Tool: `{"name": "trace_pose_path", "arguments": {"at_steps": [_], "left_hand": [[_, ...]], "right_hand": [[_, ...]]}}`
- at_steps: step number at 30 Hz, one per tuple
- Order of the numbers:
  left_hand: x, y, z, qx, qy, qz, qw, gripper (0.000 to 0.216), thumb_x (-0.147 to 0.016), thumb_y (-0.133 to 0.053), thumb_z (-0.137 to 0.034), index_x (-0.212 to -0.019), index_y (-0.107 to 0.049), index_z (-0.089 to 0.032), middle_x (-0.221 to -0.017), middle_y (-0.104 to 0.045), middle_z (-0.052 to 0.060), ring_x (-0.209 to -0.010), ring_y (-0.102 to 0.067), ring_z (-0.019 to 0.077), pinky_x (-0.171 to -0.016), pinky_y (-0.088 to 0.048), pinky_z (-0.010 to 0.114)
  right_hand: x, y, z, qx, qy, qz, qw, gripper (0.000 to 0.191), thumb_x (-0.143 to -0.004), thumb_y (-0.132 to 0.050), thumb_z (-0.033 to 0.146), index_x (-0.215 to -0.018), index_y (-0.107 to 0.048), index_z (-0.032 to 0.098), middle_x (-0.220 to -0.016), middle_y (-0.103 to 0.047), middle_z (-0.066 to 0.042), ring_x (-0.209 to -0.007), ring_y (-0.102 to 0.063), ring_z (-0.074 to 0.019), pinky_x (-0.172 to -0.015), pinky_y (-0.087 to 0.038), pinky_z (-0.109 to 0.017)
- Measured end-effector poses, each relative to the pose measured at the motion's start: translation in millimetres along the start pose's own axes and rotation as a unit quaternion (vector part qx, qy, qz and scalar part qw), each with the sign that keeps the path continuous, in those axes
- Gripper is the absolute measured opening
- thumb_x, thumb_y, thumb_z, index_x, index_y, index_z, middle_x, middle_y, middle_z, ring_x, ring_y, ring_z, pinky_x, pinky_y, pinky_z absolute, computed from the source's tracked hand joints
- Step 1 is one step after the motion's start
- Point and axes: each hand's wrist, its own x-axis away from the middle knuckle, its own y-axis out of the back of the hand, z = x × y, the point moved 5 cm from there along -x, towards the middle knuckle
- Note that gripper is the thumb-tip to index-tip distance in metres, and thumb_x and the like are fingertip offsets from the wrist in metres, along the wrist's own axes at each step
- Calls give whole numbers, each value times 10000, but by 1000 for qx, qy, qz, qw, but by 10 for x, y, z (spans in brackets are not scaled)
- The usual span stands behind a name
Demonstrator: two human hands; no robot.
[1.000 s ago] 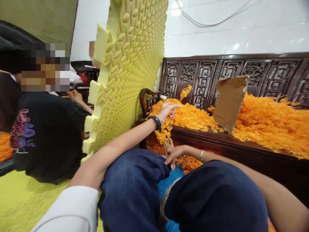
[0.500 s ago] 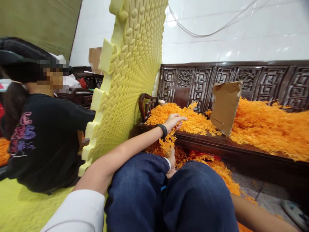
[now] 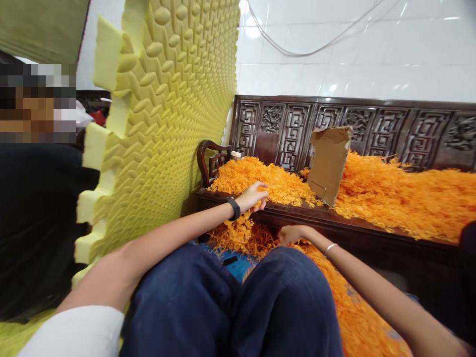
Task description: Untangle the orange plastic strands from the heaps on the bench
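Note:
My left hand [image 3: 255, 196], with a black band on its wrist, is over the front edge of the dark wooden bench. Its fingers are partly curled, and a bunch of orange plastic strands [image 3: 240, 229] hangs below the palm and moves with it. The fingers' hold on the bunch is partly hidden. Lower and to the right, my right hand [image 3: 290, 234] has its fingers bent together and pointing down beside the bench front, close to the loose orange strands on the floor. What is between those fingers is too small to tell. A thin bracelet circles the right wrist.
Orange heaps [image 3: 409, 198] lie on the carved bench [image 3: 260, 210], with an upright cardboard piece [image 3: 329, 163] between them. A yellow foam mat [image 3: 167, 124] stands upright at my left. Beyond it sits a person in black [image 3: 40, 223]. Blue sheeting [image 3: 240, 265] lies beyond my knees.
My right hand has come up from beside my knee to the bench front. My left hand has dropped slightly with the hanging bunch. The view has turned right.

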Motion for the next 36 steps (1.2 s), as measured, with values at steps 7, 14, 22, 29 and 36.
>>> {"name": "trace_pose_path", "arguments": {"at_steps": [7,14,22,29,36], "left_hand": [[-120,69,130,-60,-11,57,996,165,-735,-592,-287,-716,-614,-124,-366,-470,-53,-308,-387,64,-347,-304,167],[-218,492,72,-47,-57,-44,996,157,-752,-600,-293,-715,-584,-141,-406,-482,-56,-348,-418,61,-393,-337,170],[-142,575,273,-37,-47,-78,995,155,-736,-637,-257,-661,-559,-144,-466,-514,-35,-401,-465,72,-444,-369,190],[-74,473,374,-57,-42,-54,996,279,-802,-566,-340,-609,-550,-138,-466,-507,-18,-393,-471,76,-440,-356,201],[-73,612,126,-90,-38,-40,994,292,-834,-518,-406,-943,-575,-142,-463,-537,-31,-292,-431,76,-361,-282,198]], "right_hand": [[318,997,-8,-133,89,-115,980,489,-834,-433,191,-1319,-379,167,-1110,-630,-106,-990,-614,-184,-839,-503,-314],[532,1435,471,-256,246,-77,932,811,-739,-606,198,-1412,-160,273,-1300,-484,-107,-1012,-595,-166,-855,-492,-310],[272,1553,674,-207,227,-326,894,362,-711,-643,460,-889,-625,145,-742,-651,-39,-694,-610,-153,-694,-502,-313],[205,1495,770,-214,232,-414,854,359,-682,-662,486,-759,-632,136,-610,-591,-14,-579,-553,-125,-589,-457,-281],[281,1619,988,-240,256,-468,811,254,-684,-677,394,-693,-596,154,-649,-561,0,-612,-510,-107,-607,-418,-266]]}}
